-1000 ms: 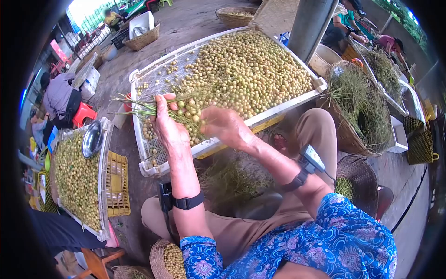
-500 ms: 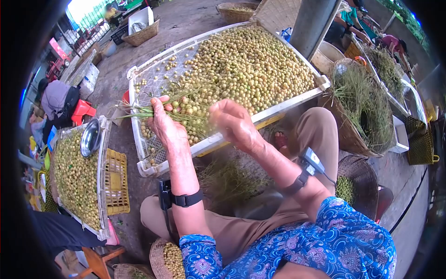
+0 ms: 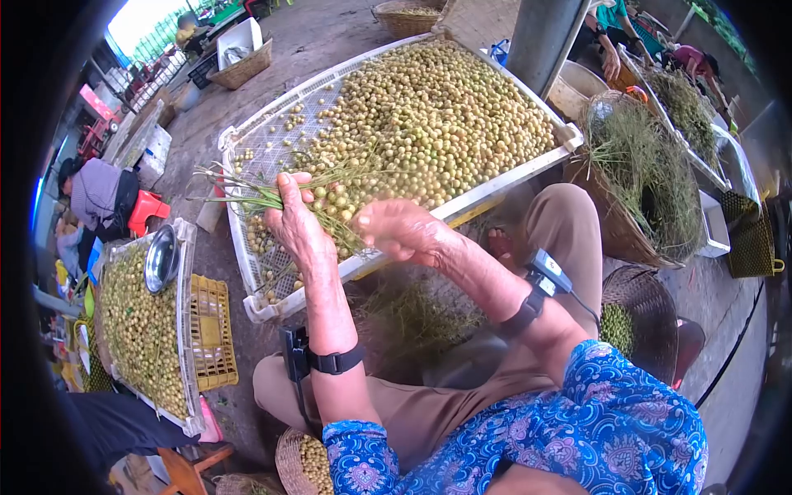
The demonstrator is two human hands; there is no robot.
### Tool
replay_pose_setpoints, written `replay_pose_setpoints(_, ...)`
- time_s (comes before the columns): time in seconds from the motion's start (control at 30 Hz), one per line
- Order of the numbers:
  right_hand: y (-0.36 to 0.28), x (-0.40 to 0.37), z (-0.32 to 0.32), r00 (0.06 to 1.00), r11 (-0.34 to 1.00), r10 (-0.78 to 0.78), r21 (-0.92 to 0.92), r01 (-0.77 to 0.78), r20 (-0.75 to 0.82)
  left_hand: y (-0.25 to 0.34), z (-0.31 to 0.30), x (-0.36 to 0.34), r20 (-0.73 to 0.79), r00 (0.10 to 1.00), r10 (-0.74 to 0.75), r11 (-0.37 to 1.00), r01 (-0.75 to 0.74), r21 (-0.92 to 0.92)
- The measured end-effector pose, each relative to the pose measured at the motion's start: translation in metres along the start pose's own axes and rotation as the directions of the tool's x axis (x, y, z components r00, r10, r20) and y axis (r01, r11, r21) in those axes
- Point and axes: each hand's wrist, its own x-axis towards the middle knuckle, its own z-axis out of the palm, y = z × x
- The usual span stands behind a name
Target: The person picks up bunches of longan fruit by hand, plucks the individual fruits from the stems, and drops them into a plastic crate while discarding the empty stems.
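My left hand point(image 3: 299, 221) is closed around a bunch of thin green stems point(image 3: 257, 196), whose cut ends stick out to the left. Small round yellow-green fruits hang from the stems on the side facing my other hand. My right hand point(image 3: 403, 231) is at the lower edge of this bunch, its fingers bent together and slightly blurred; whatever is between them is hidden. Both hands are over the near side of a white mesh tray point(image 3: 241, 268). A broad heap of loose fruits point(image 3: 445, 115) covers most of that tray.
Another fruit-filled tray point(image 3: 188, 330) is at the left, with a metal bowl point(image 3: 162, 258) on it and a yellow crate point(image 3: 213, 330) beside it. Bare stems point(image 3: 421, 318) lie below my hands. A stem-filled basket point(image 3: 602, 223) and a pillar point(image 3: 549, 49) stand right. Other people work nearby.
My right hand has moved left and slightly down, closer to the bunch. My left hand keeps its hold. The whole view has shifted slightly.
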Motion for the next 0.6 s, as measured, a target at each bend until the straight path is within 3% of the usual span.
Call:
replay_pose_setpoints(0.07, 0.000, 0.001, -0.002, 1.000, 0.998, 0.014, -0.062, -0.014, -0.002, 0.000, 0.002, -0.002, 0.010, 1.000, 0.028, 0.998, -0.029, 0.059)
replay_pose_setpoints(0.13, 0.002, 0.001, 0.002, 0.996, 0.952, -0.085, -0.296, 0.076, -0.019, -0.001, 0.005, -0.005, 0.017, 0.997, 0.076, 0.988, -0.078, 0.133)
replay_pose_setpoints(0.17, 0.004, 0.002, 0.002, 0.996, 0.952, -0.085, -0.295, 0.075, -0.022, -0.002, 0.005, -0.005, 0.001, 0.998, 0.059, 0.989, -0.059, 0.137)
replay_pose_setpoints(0.2, 0.006, 0.004, 0.002, 0.957, 0.848, -0.281, -0.485, 0.212, -0.074, -0.003, 0.005, -0.004, 0.001, 0.998, 0.058, 0.989, -0.058, 0.138)
replay_pose_setpoints(0.27, 0.010, 0.008, 0.001, 0.770, 0.482, -0.637, -0.802, 0.353, -0.044, -0.008, 0.003, -0.002, -0.049, 0.998, 0.051, 0.998, -0.048, 0.048)
replay_pose_setpoints(0.4, -0.002, 0.017, -0.004, 0.733, 0.510, -0.669, -0.796, 0.328, -0.127, -0.005, -0.005, 0.008, -0.213, 0.976, -0.041, 0.998, 0.049, 0.035)
replay_pose_setpoints(0.43, -0.010, 0.023, -0.008, 0.698, 0.495, -0.705, -0.792, 0.357, -0.126, -0.012, -0.014, 0.019, -0.179, 0.983, 0.035, 0.999, -0.032, 0.020)
replay_pose_setpoints(0.47, -0.021, 0.030, -0.014, 0.675, 0.413, -0.732, -0.845, 0.339, -0.088, -0.021, -0.022, 0.026, -0.188, 0.981, 0.036, 0.999, -0.032, 0.024)
replay_pose_setpoints(0.5, -0.037, 0.038, -0.019, 0.595, 0.256, -0.804, -0.905, 0.340, -0.004, -0.021, -0.026, 0.030, -0.188, 0.982, 0.010, 1.000, -0.013, -0.015)
replay_pose_setpoints(0.53, -0.055, 0.045, -0.021, 0.574, 0.216, -0.819, -0.931, 0.295, -0.008, -0.020, -0.031, 0.032, -0.188, 0.982, -0.013, 0.999, 0.003, -0.053)
replay_pose_setpoints(0.57, -0.074, 0.052, -0.027, 0.629, 0.171, -0.778, -0.962, 0.212, 0.000, -0.018, -0.033, 0.033, -0.171, 0.984, -0.056, 0.997, 0.045, -0.067)
replay_pose_setpoints(0.6, -0.080, 0.068, -0.041, 0.618, -0.024, -0.786, -1.000, -0.006, 0.016, -0.016, -0.034, 0.033, -0.153, 0.983, -0.099, 0.993, 0.087, -0.083)
